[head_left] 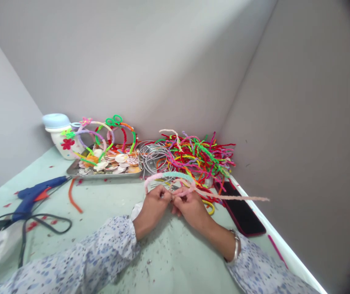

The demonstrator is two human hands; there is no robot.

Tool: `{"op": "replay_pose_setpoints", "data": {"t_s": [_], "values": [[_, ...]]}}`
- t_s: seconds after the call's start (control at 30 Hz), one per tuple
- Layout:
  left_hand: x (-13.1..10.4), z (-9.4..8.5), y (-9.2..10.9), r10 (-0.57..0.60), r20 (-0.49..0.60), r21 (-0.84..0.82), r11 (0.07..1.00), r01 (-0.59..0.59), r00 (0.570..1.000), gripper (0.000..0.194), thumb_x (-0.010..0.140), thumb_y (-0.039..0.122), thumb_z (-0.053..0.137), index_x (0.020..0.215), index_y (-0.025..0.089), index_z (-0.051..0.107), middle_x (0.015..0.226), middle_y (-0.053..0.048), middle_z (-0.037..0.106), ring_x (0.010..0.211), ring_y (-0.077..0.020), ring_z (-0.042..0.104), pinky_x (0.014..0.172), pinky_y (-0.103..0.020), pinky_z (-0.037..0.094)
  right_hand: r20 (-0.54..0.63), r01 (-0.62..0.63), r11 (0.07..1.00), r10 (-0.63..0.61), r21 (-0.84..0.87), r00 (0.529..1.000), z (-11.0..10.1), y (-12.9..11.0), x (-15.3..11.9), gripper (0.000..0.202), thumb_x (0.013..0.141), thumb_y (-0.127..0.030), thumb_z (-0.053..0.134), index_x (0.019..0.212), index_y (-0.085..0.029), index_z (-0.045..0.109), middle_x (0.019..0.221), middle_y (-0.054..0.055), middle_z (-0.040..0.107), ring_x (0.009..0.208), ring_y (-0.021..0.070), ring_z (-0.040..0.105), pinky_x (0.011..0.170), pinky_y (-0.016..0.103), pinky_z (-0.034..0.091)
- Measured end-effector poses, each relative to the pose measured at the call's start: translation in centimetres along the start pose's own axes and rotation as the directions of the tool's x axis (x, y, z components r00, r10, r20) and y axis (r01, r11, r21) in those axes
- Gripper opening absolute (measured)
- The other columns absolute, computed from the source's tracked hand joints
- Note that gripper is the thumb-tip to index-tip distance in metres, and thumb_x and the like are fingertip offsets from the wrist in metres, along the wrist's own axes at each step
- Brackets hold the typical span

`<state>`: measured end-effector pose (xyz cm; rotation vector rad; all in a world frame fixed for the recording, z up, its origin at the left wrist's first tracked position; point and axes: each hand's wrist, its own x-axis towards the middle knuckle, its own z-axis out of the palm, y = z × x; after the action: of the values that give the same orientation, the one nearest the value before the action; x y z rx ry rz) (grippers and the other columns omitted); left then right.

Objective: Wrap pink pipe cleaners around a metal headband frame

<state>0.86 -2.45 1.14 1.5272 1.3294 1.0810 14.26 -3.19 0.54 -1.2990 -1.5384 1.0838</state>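
Observation:
Close together over the table, my left hand [154,207] and my right hand [191,206] are both closed, with their fingertips meeting. Between them arches a headband [175,174] wrapped in fuzzy pink and mint pipe cleaner; its left end runs down behind my left hand. A peach pipe cleaner [233,197] comes out of my right hand's pinch, its long free end stretching to the right. My fingers hide the exact spot where the pipe cleaner meets the band.
Behind my hands lie a heap of coloured pipe cleaners [199,153], bare wire hoops [156,157] and a metal tray [113,176] of shells and decorated headbands. A glue gun [37,194] with its cord lies left, near a white bottle [63,141]. A phone [242,214] sits right.

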Motion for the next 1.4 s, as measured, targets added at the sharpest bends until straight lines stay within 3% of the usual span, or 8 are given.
{"op": "replay_pose_setpoints", "data": {"t_s": [0.7, 0.9, 1.03, 1.17, 1.27, 1.4], "values": [[0.4, 0.2, -0.6, 0.002, -0.017, 0.027, 1.0, -0.001, 1.0, 0.017, 0.073, 0.024, 0.045, 0.057, 0.018, 0.046, 0.055, 0.004, 0.047, 0.056, -0.0127, 0.043, 0.056, -0.024, 0.032, -0.053, -0.049, 0.958, 0.035, -0.284, 0.998, -0.1, -0.9, -0.4, 0.016, 0.079, -0.028, 0.048, 0.082, -0.021, 0.062, 0.055, -0.001, 0.065, 0.051, 0.0156, 0.06, 0.051, 0.024, 0.043], [0.2, 0.1, -0.4, 0.009, -0.048, -0.001, 1.0, -0.009, 0.999, 0.019, 0.073, 0.028, 0.047, 0.056, 0.019, 0.05, 0.056, 0.002, 0.049, 0.056, -0.0136, 0.044, 0.055, -0.025, 0.032, -0.046, -0.056, 0.959, 0.045, -0.279, 0.998, -0.2, -1.0, -0.3, 0.02, 0.081, -0.03, 0.047, 0.08, -0.02, 0.065, 0.055, -0.001, 0.065, 0.051, 0.0147, 0.059, 0.051, 0.023, 0.043], [0.1, 0.0, -0.5, -0.03, -0.07, 0.004, 1.0, 0.031, 0.997, 0.022, 0.072, 0.032, 0.05, 0.054, 0.019, 0.05, 0.049, 0.003, 0.044, 0.052, -0.0136, 0.042, 0.05, -0.025, 0.029, -0.031, -0.08, 0.964, 0.074, -0.254, 0.997, -0.3, -0.3, -0.2, 0.027, 0.081, -0.034, 0.048, 0.066, -0.019, 0.065, 0.055, 0.0, 0.066, 0.05, 0.013, 0.058, 0.048, 0.021, 0.04], [0.1, 0.0, -0.4, -0.025, -0.064, 0.006, 1.0, 0.025, 0.998, 0.022, 0.073, 0.031, 0.049, 0.054, 0.019, 0.051, 0.048, 0.003, 0.045, 0.052, -0.0137, 0.043, 0.05, -0.025, 0.029, -0.035, -0.075, 0.964, 0.068, -0.256, 0.997, -0.4, -0.7, -0.3, 0.022, 0.081, -0.031, 0.048, 0.081, -0.021, 0.067, 0.054, -0.002, 0.065, 0.049, 0.0131, 0.058, 0.049, 0.021, 0.04], [0.1, 0.0, -0.3, -0.031, -0.064, 0.02, 0.999, 0.032, 0.997, 0.022, 0.073, 0.03, 0.049, 0.054, 0.019, 0.05, 0.049, 0.003, 0.045, 0.052, -0.014, 0.044, 0.05, -0.025, 0.029, -0.041, -0.079, 0.936, 0.07, -0.342, 0.997, -0.4, -1.6, -0.6, 0.029, 0.08, -0.031, 0.046, 0.061, -0.019, 0.063, 0.053, 0.0, 0.065, 0.049, 0.0137, 0.058, 0.048, 0.022, 0.039], [0.0, 0.1, -0.1, -0.042, -0.082, 0.005, 0.999, 0.043, 0.996, 0.011, 0.075, 0.027, 0.049, 0.069, 0.018, 0.053, 0.055, 0.005, 0.048, 0.051, -0.0122, 0.043, 0.054, -0.025, 0.032, -0.025, -0.091, 0.963, 0.087, -0.256, 0.996, -0.4, -1.5, -0.7, 0.019, 0.079, -0.026, 0.046, 0.078, -0.02, 0.064, 0.051, -0.002, 0.064, 0.047, 0.0141, 0.057, 0.046, 0.022, 0.039]]}}
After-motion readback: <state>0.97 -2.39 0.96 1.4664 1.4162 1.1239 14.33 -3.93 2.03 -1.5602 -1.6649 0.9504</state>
